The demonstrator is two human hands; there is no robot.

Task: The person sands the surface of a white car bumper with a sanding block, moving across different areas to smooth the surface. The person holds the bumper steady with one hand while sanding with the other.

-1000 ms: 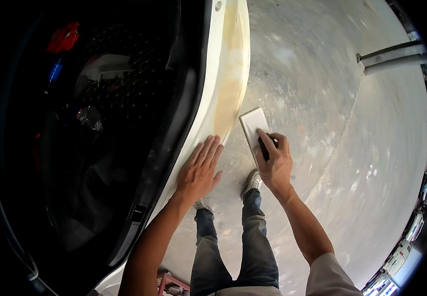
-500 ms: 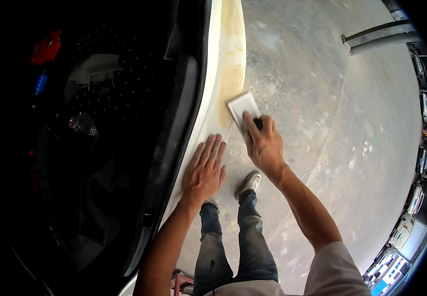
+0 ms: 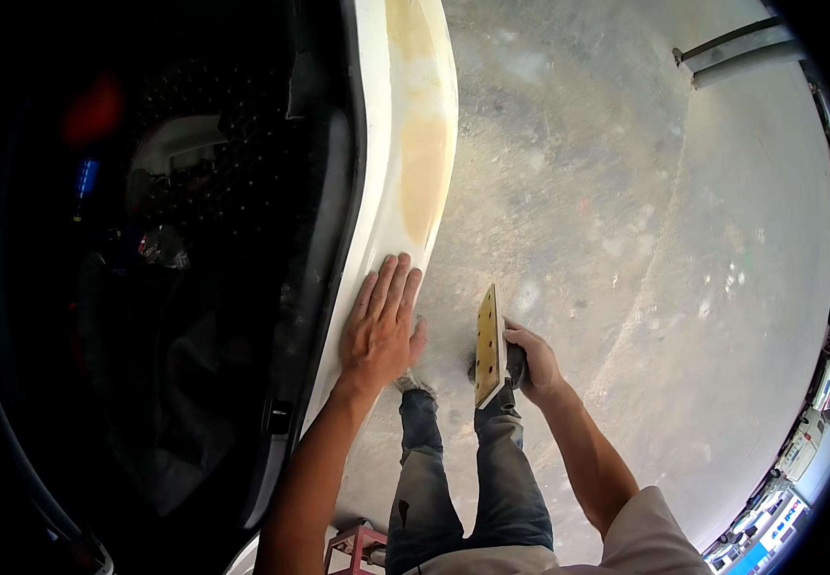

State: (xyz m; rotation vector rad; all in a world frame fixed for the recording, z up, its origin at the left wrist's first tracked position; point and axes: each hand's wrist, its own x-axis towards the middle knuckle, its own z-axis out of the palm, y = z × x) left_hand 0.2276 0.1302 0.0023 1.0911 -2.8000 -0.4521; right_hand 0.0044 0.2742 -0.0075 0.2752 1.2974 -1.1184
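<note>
My left hand (image 3: 383, 321) lies flat on the white car body panel (image 3: 373, 182), fingers together and stretched forward. Just beyond its fingertips, a tan patch of filler (image 3: 421, 182) runs along the panel. In my right hand (image 3: 536, 362) is a hand sanding block (image 3: 491, 347), gripped by its dark handle and held off the panel above my legs. The block is tipped on edge, so its yellowish abrasive face with several dark holes shows toward the left. Part of my right fingers is hidden behind the block.
The dark vehicle interior (image 3: 194, 335) fills the left side, edged by a black seal. Grey concrete floor (image 3: 587, 192) spreads to the right. A reddish metal stand (image 3: 352, 548) is near my legs. Grey metal beams (image 3: 740, 53) stand at the far right.
My right hand has drawn the sanding block off the panel, back toward me, and turned its abrasive face into view. My left hand stays on the panel. The view has shifted slightly right.
</note>
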